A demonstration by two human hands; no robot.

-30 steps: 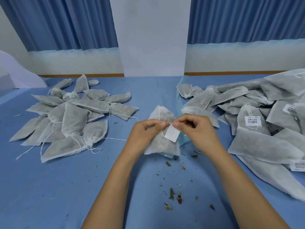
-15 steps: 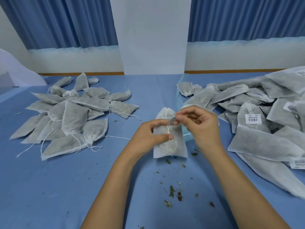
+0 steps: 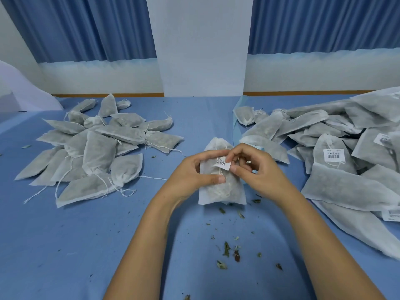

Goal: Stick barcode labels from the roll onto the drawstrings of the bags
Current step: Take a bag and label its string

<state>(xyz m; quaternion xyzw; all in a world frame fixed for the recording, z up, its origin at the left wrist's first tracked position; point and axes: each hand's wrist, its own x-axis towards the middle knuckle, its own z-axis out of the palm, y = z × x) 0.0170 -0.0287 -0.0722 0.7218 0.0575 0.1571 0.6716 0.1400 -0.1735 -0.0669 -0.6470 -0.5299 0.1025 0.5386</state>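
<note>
Head view: L hand (image 3: 190,176) grip holds bag (image 3: 225,191) steady so R hand (image 3: 259,169) grip, pinching label (image 3: 224,164), can prob. fold it over drawstring (image 3: 220,171).

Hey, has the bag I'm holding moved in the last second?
Yes. The bag has shifted slightly right, toward the right-hand pile, judged against the leaf crumbs.

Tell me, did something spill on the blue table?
Yes. Dried leaf bits lie scattered on the blue table, just in front of the bag being labelled. They look like filling that leaked out.
</note>
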